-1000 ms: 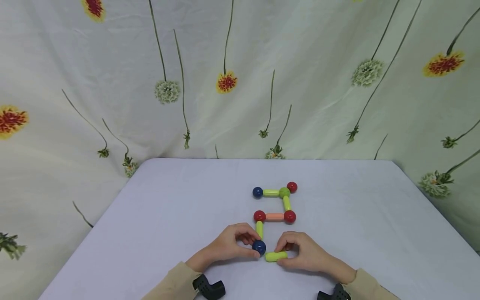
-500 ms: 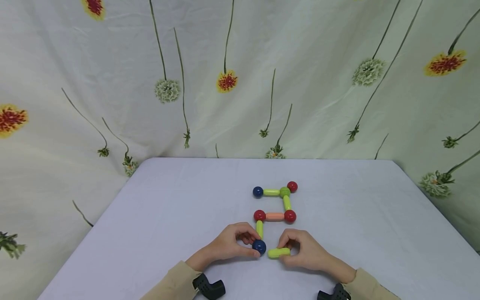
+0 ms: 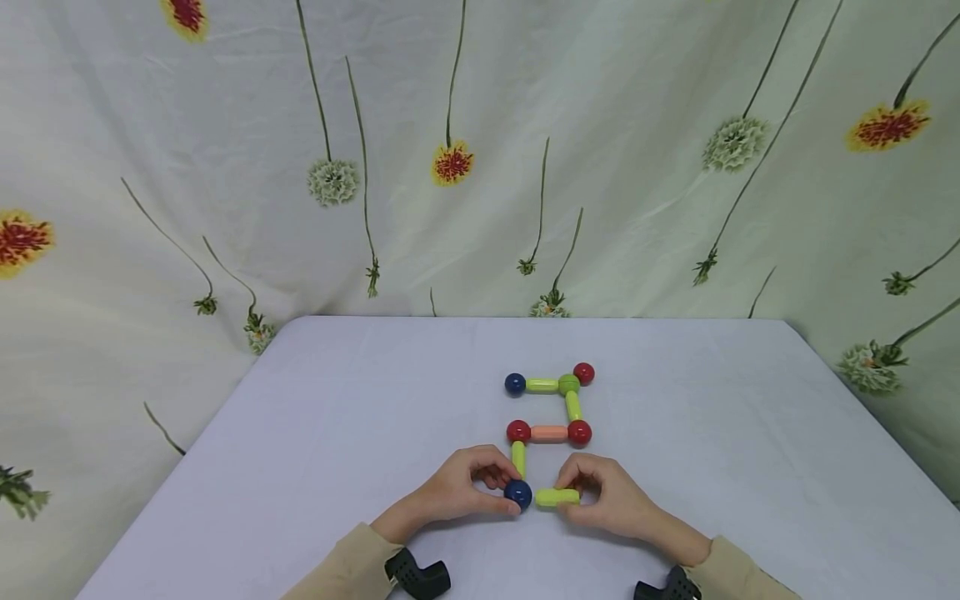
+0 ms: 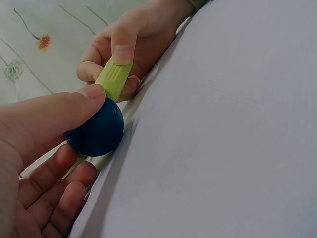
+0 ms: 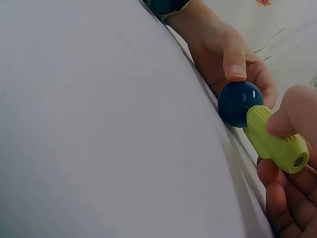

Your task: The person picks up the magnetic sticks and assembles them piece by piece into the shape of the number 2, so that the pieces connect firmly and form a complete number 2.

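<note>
Between thumb and fingers, my left hand (image 3: 467,485) pinches a dark blue ball (image 3: 517,494) low on the table. From that ball a yellow-green rod (image 3: 518,458) runs away from me to a red ball (image 3: 518,431). My right hand (image 3: 613,500) pinches a second, loose yellow-green rod (image 3: 547,497) by its right part. Its free end points at the blue ball, level with it, with a very thin gap in the head view. Ribs along this rod (image 4: 113,77) show in the left wrist view, and a dark round spot marks its end in the right wrist view.
The chain goes on through an orange-pink rod (image 3: 550,433), another red ball (image 3: 580,432), a yellow-green rod (image 3: 573,406) and a green ball (image 3: 569,384). A red ball (image 3: 584,373) and a rod leading to a blue ball (image 3: 515,384) adjoin it. Behind the white table (image 3: 360,375) hangs a flowered cloth (image 3: 637,233).
My right hand has shifted the loose rod slightly away from me and a little right, bringing it level with the blue ball. My left hand stays put on the ball.
</note>
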Demonstrator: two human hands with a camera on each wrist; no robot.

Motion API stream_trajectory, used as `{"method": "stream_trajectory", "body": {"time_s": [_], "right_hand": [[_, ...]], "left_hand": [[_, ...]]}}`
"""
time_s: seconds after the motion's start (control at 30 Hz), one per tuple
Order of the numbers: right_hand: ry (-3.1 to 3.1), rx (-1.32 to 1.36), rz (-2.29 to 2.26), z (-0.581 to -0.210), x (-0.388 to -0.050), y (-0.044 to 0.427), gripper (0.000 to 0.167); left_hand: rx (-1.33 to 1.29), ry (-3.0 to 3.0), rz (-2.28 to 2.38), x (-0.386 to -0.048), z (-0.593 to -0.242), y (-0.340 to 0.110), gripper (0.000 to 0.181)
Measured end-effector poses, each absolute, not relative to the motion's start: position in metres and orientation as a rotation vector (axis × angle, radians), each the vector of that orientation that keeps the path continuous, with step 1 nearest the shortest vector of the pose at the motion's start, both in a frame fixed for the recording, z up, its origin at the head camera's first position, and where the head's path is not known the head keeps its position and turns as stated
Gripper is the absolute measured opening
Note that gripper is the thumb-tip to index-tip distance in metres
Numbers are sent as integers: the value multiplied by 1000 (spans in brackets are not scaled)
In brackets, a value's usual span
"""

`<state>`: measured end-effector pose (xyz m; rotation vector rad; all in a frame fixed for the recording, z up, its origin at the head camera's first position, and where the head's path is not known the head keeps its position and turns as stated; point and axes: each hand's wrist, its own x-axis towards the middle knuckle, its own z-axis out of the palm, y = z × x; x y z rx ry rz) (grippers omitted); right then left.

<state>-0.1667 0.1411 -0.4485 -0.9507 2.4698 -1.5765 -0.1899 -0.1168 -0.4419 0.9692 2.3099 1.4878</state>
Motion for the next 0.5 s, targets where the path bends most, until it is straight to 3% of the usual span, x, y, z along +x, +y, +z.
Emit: {"method": "stream_trajectory", "body": {"time_s": [0.5], "right_hand": [[2468,-932,-1567,-447,-167,140,16]], "left_hand": [[973,2304,1492,-190,-443,-117,30]]}}
